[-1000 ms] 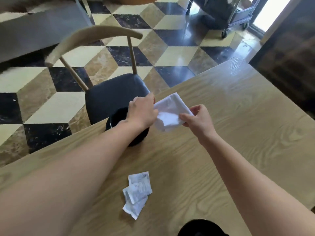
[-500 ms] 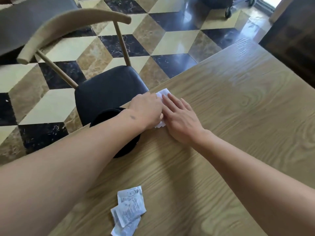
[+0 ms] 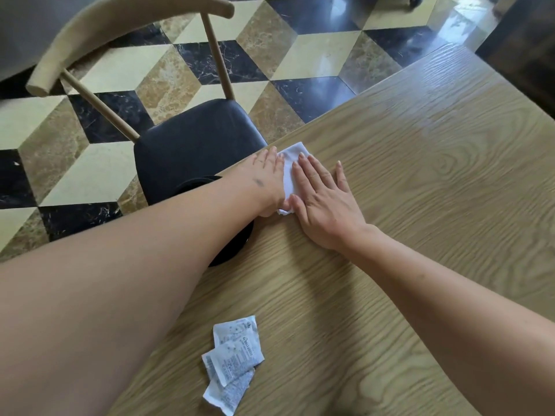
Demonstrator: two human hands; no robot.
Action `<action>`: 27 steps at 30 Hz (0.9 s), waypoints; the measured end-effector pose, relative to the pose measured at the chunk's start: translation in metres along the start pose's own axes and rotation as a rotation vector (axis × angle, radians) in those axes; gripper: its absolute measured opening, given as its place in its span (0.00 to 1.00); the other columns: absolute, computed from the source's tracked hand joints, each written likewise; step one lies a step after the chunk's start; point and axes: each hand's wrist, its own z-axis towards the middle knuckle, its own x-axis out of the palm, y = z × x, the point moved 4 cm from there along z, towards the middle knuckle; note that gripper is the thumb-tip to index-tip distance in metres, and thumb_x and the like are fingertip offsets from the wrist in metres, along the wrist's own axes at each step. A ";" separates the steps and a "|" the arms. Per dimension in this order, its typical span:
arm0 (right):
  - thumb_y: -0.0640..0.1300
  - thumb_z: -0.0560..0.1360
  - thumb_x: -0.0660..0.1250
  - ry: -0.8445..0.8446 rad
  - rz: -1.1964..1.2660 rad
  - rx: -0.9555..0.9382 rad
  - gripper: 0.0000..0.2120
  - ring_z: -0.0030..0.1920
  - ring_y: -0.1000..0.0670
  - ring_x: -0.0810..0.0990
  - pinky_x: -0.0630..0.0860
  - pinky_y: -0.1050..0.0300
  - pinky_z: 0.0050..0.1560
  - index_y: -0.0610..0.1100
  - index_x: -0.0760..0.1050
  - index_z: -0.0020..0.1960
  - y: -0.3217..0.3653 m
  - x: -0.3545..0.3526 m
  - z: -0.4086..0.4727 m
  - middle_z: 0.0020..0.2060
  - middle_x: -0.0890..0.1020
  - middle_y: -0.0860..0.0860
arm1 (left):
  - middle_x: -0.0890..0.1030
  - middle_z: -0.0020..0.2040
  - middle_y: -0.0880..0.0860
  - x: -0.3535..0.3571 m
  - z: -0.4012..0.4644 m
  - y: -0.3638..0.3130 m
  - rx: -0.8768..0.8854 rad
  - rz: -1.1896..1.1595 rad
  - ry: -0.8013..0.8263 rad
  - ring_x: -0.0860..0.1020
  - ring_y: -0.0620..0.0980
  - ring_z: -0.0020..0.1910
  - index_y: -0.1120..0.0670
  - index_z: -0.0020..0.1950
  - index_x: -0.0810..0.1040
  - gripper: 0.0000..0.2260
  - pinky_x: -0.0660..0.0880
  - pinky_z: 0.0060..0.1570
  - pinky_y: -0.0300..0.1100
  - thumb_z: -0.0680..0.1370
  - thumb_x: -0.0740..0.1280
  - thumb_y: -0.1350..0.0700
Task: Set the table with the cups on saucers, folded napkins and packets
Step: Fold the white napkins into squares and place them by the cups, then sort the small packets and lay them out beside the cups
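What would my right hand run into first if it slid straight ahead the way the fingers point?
The right hand lies flat, fingers aimed at the far table edge, partly over the napkin. Beyond the napkin, only bare wood shows, then likely the edge and the chair seat below it.

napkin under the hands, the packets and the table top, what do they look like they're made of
Napkin: plain matte white, soft, lying flat under both hands; cloth or thick paper, can't tell. Packets: thin white printed sachets with crinkled edges, likely paper or foil-paper. Table: light wood grain with a slight sheen, wood or wood-look laminate.
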 end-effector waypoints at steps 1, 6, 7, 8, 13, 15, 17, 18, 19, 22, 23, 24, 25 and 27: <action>0.60 0.83 0.38 0.018 -0.008 0.005 0.33 0.82 0.52 0.41 0.38 0.38 0.80 0.45 0.47 0.83 0.001 -0.002 0.000 0.83 0.49 0.49 | 0.38 0.82 0.62 -0.001 -0.001 -0.001 -0.015 0.024 -0.012 0.39 0.57 0.82 0.64 0.80 0.36 0.41 0.41 0.80 0.50 0.83 0.50 0.37; 0.57 0.83 0.49 0.079 -0.046 0.030 0.33 0.83 0.47 0.49 0.43 0.37 0.80 0.41 0.50 0.82 0.020 -0.041 -0.001 0.83 0.54 0.47 | 0.52 0.82 0.64 -0.030 -0.036 -0.013 -0.034 0.026 -0.182 0.50 0.60 0.82 0.63 0.81 0.52 0.34 0.50 0.79 0.51 0.83 0.61 0.46; 0.56 0.82 0.54 0.040 0.007 0.050 0.32 0.82 0.46 0.53 0.46 0.38 0.80 0.41 0.55 0.81 0.026 -0.053 -0.004 0.82 0.58 0.46 | 0.59 0.80 0.64 -0.036 -0.050 -0.016 -0.019 -0.057 -0.286 0.56 0.60 0.80 0.61 0.79 0.59 0.29 0.55 0.78 0.50 0.82 0.62 0.49; 0.54 0.81 0.58 -0.013 0.075 0.076 0.30 0.80 0.44 0.58 0.50 0.39 0.80 0.41 0.60 0.78 0.032 -0.064 -0.010 0.79 0.63 0.45 | 0.67 0.76 0.62 -0.039 -0.066 -0.018 -0.014 -0.179 -0.403 0.62 0.59 0.77 0.60 0.75 0.66 0.23 0.60 0.74 0.48 0.82 0.63 0.53; 0.44 0.77 0.64 -0.167 0.339 0.161 0.17 0.61 0.37 0.75 0.74 0.43 0.59 0.38 0.74 0.64 0.091 -0.077 -0.083 0.61 0.77 0.41 | 0.80 0.52 0.58 0.006 -0.178 -0.013 -0.224 -1.059 -0.798 0.77 0.56 0.52 0.58 0.57 0.80 0.12 0.72 0.53 0.45 0.74 0.63 0.63; 0.44 0.76 0.66 -0.023 0.410 0.179 0.17 0.56 0.40 0.79 0.77 0.45 0.54 0.40 0.74 0.63 0.118 -0.056 -0.118 0.60 0.76 0.43 | 0.81 0.47 0.54 0.056 -0.219 -0.013 -0.426 -1.368 -0.756 0.78 0.54 0.47 0.56 0.52 0.80 0.11 0.75 0.51 0.47 0.73 0.64 0.64; 0.49 0.75 0.69 0.162 0.429 0.203 0.22 0.55 0.42 0.80 0.78 0.47 0.53 0.43 0.73 0.67 0.142 -0.030 -0.148 0.62 0.75 0.46 | 0.81 0.48 0.53 0.114 -0.250 -0.021 -0.672 -1.668 -0.589 0.80 0.55 0.48 0.55 0.52 0.78 0.11 0.77 0.52 0.49 0.73 0.64 0.65; 0.51 0.75 0.70 0.224 0.415 0.197 0.25 0.57 0.42 0.79 0.78 0.47 0.53 0.45 0.72 0.69 0.152 -0.019 -0.160 0.64 0.73 0.46 | 0.81 0.49 0.54 0.142 -0.263 -0.027 -0.789 -1.808 -0.482 0.80 0.57 0.48 0.54 0.52 0.77 0.10 0.78 0.52 0.51 0.73 0.64 0.65; 0.53 0.74 0.72 0.259 0.382 0.175 0.27 0.59 0.43 0.77 0.78 0.47 0.54 0.47 0.71 0.70 0.161 -0.009 -0.170 0.64 0.72 0.47 | 0.80 0.49 0.54 0.165 -0.275 -0.033 -0.888 -1.950 -0.372 0.80 0.58 0.46 0.54 0.51 0.76 0.09 0.78 0.48 0.51 0.74 0.64 0.65; 0.52 0.71 0.75 0.272 0.244 0.071 0.30 0.63 0.43 0.70 0.77 0.49 0.52 0.51 0.71 0.71 0.179 0.008 -0.185 0.65 0.71 0.48 | 0.77 0.48 0.57 0.212 -0.300 -0.060 -1.037 -2.405 -0.048 0.78 0.56 0.47 0.57 0.50 0.76 0.05 0.77 0.50 0.52 0.77 0.66 0.64; 0.52 0.71 0.76 0.272 0.237 0.070 0.30 0.63 0.43 0.69 0.77 0.49 0.53 0.51 0.71 0.71 0.181 0.011 -0.186 0.64 0.71 0.48 | 0.77 0.52 0.59 0.221 -0.302 -0.069 -1.044 -2.530 0.007 0.78 0.59 0.52 0.59 0.54 0.75 0.06 0.77 0.54 0.54 0.78 0.65 0.64; 0.52 0.71 0.77 0.272 0.234 0.079 0.30 0.62 0.43 0.69 0.77 0.49 0.54 0.51 0.71 0.70 0.182 0.013 -0.186 0.63 0.71 0.47 | 0.77 0.56 0.61 0.227 -0.304 -0.076 -1.043 -2.640 0.031 0.78 0.61 0.56 0.61 0.57 0.75 0.08 0.77 0.59 0.55 0.79 0.65 0.65; 0.53 0.71 0.77 0.272 0.224 0.088 0.31 0.62 0.43 0.70 0.76 0.48 0.55 0.50 0.71 0.70 0.182 0.014 -0.185 0.62 0.72 0.47 | 0.77 0.58 0.63 0.228 -0.303 -0.082 -1.036 -2.737 0.034 0.78 0.63 0.60 0.62 0.60 0.74 0.10 0.75 0.63 0.55 0.79 0.64 0.66; 0.55 0.70 0.77 0.272 0.200 0.106 0.30 0.62 0.43 0.70 0.75 0.48 0.56 0.49 0.72 0.67 0.182 0.016 -0.185 0.61 0.73 0.46 | 0.76 0.62 0.66 0.225 -0.300 -0.088 -1.018 -2.867 0.020 0.76 0.64 0.65 0.67 0.65 0.73 0.14 0.72 0.68 0.56 0.79 0.63 0.68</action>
